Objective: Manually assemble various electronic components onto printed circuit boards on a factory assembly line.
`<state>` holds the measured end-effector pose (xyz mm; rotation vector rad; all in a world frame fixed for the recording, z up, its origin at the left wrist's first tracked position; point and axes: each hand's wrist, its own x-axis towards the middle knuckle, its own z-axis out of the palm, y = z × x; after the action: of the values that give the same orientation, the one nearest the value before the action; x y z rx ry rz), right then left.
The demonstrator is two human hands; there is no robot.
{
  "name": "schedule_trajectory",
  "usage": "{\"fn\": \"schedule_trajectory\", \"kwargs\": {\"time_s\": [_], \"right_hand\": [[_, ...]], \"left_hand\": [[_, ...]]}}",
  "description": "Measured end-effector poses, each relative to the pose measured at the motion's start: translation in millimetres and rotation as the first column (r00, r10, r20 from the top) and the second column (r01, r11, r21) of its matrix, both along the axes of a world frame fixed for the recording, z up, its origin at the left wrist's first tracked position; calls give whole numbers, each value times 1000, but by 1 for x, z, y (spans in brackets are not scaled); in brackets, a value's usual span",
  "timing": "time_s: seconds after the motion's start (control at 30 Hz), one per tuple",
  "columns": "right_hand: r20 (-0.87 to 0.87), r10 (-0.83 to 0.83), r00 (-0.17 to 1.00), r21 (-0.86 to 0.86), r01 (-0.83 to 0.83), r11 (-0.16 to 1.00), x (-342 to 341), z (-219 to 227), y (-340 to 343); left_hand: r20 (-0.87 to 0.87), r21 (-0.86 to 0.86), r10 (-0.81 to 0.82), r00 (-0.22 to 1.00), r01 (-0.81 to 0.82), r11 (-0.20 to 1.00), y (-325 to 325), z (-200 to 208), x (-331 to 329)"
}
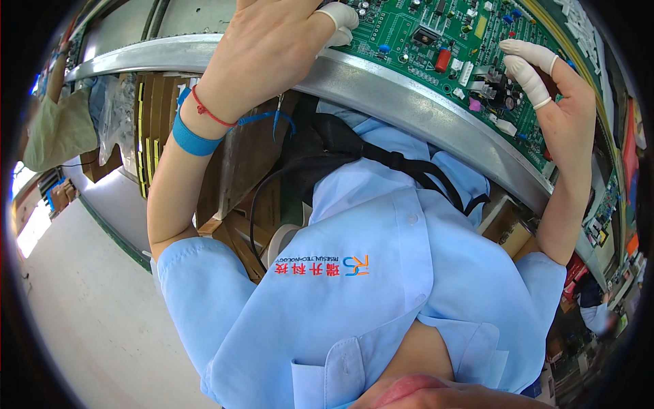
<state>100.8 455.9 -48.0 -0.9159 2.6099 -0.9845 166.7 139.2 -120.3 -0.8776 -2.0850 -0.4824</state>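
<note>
A green circuit board (pixel 436 75) full of small parts lies across the top of the view on a metal rail (pixel 381 82). My left hand (pixel 279 48) is at the board's left end, its white-capped fingertips curled in. A dark bit shows by them at the top edge, but what they hold, if anything, is hidden. Over the board's right part, my right hand (pixel 562 95) has two white-capped fingers stretched out and apart, with nothing visible between them. Below these fingers are black and white connectors. A red capacitor (pixel 443 60) stands mid-board.
A blue wrist strap (pixel 194 136) with a coiled cord is on my left wrist. Cardboard pieces (pixel 153 123) stand below the rail at left. White parts (pixel 579 31) lie at the far right. More boards (pixel 603 211) sit at the right edge.
</note>
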Motion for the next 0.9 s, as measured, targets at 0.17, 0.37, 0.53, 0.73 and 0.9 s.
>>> {"fn": "schedule_trajectory", "kwargs": {"time_s": [0.17, 0.37, 0.53, 0.73, 0.9], "right_hand": [[1, 2, 1000, 7, -2, 1000, -2, -3, 3], [0, 4, 1000, 16, -4, 1000, -3, -4, 4], [14, 4, 1000, 16, -4, 1000, -4, -5, 5], [3, 19, 1000, 10, -19, 1000, -4, -6, 4], [11, 31, 999, 28, -31, 999, -6, -5, 7]], "left_hand": [[-48, -55, 17, 999, -19, 998, 1, 0, -2], [15, -62, 37, 999, -36, 997, 2, 4, 2], [33, -27, 27, 999, -26, 999, 2, 3, 4], [-33, 33, -9, 999, 10, 999, 3, -4, -2], [-19, 55, -34, 999, 35, 998, 4, -3, -2]]}}
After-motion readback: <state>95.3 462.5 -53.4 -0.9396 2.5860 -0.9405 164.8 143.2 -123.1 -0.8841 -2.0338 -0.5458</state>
